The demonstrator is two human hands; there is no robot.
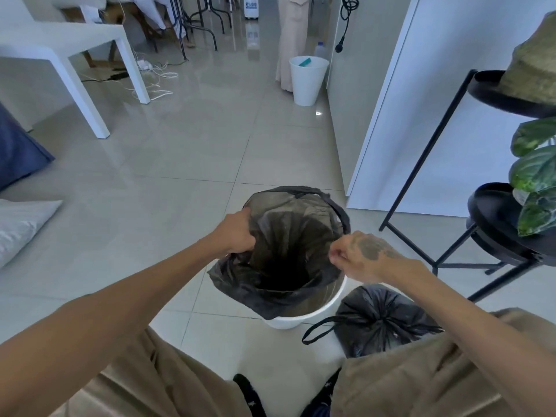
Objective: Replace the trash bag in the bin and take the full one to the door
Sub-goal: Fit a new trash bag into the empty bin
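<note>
A white bin [304, 319] stands on the tiled floor right in front of my knees. A fresh dark trash bag [285, 236] hangs open inside and over it, its mouth spread wide. My left hand [237, 233] grips the bag's left rim. My right hand [358, 255] pinches the right rim near the drawstring. The near rim of the bin is bare white; the bag's edge drapes over the left side. The full black bag [382, 320], tied at the top with a loose drawstring loop, sits on the floor just right of the bin.
A black metal plant stand [445, 164] with leafy plants stands at the right. A white wall panel [406, 115] is behind the bin. A second white bin [308, 82] stands further away. A white table [90, 70] and cables are at the far left.
</note>
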